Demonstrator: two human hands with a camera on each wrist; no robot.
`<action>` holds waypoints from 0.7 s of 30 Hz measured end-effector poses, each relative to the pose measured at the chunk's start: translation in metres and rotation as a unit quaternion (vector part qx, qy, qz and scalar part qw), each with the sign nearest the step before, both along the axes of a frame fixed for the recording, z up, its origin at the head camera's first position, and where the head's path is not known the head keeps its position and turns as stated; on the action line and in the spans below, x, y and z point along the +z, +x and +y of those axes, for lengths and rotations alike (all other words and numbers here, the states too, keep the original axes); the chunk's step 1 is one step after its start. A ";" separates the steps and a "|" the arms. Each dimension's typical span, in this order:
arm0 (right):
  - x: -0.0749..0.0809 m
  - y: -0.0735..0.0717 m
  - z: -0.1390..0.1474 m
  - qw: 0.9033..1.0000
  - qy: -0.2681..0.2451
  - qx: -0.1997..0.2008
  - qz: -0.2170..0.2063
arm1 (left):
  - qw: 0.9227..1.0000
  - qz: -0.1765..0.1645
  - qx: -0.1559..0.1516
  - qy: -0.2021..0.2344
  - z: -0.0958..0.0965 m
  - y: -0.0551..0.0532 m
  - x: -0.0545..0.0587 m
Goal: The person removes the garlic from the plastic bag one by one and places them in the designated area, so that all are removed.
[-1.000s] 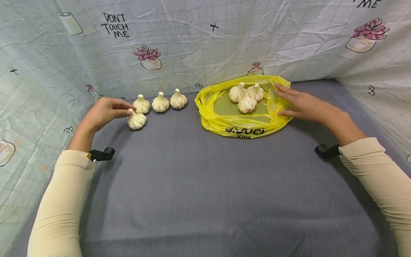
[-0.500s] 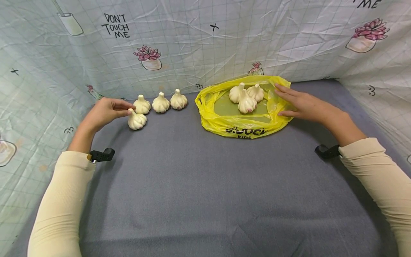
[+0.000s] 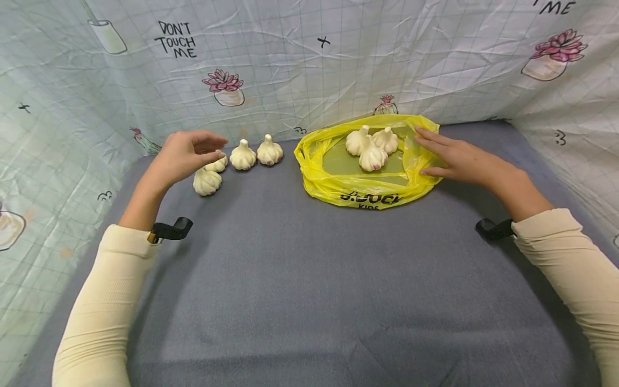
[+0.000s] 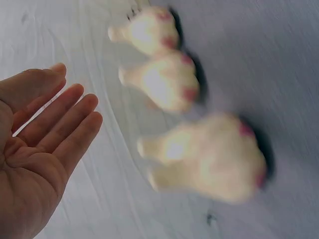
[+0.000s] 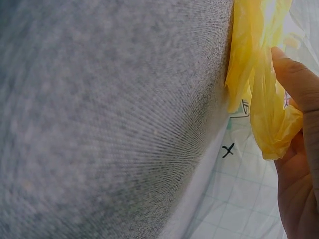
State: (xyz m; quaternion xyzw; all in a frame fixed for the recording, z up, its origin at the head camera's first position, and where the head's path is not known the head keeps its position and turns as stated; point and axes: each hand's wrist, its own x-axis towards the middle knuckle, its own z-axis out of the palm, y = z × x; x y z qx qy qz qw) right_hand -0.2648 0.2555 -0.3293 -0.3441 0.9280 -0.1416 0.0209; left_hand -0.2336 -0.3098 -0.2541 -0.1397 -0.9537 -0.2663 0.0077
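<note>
My left hand (image 3: pixel 186 156) is raised above the left end of a group of garlic bulbs, with nothing in its fingers. Below it stand a front garlic bulb (image 3: pixel 207 184) and a partly hidden one behind. Two more, a middle garlic bulb (image 3: pixel 243 157) and a right-hand garlic bulb (image 3: pixel 270 152), continue the back row. In the left wrist view the palm faces the blurred garlic bulbs (image 4: pixel 169 82), apart from them. My right hand (image 3: pixel 461 158) holds the right edge of an open yellow plastic bag (image 5: pixel 269 104) between thumb and fingers. Three garlic bulbs (image 3: pixel 372 155) sit inside the bag.
A grey cloth (image 3: pixel 309 279) covers the table. Behind and at both sides hangs a patterned white curtain (image 3: pixel 290 64), close to the back row and the bag. Each wrist carries a black camera mount (image 3: pixel 174 229).
My left hand has let go of the front left garlic bulb and moved up and to the right. That bulb stays in place. The right hand and the bag have not moved.
</note>
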 end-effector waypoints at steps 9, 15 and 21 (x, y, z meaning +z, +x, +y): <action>0.001 -0.001 -0.002 1.000 0.001 0.001 0.000 | 0.997 0.001 -0.067 0.046 0.065 -0.008 0.002; 0.000 0.000 -0.001 1.000 -0.004 0.004 0.001 | 0.991 -0.003 -0.118 0.068 0.114 -0.020 0.001; 0.000 0.000 -0.001 1.000 -0.005 0.005 0.001 | 0.983 -0.010 -0.162 0.083 0.161 -0.036 -0.004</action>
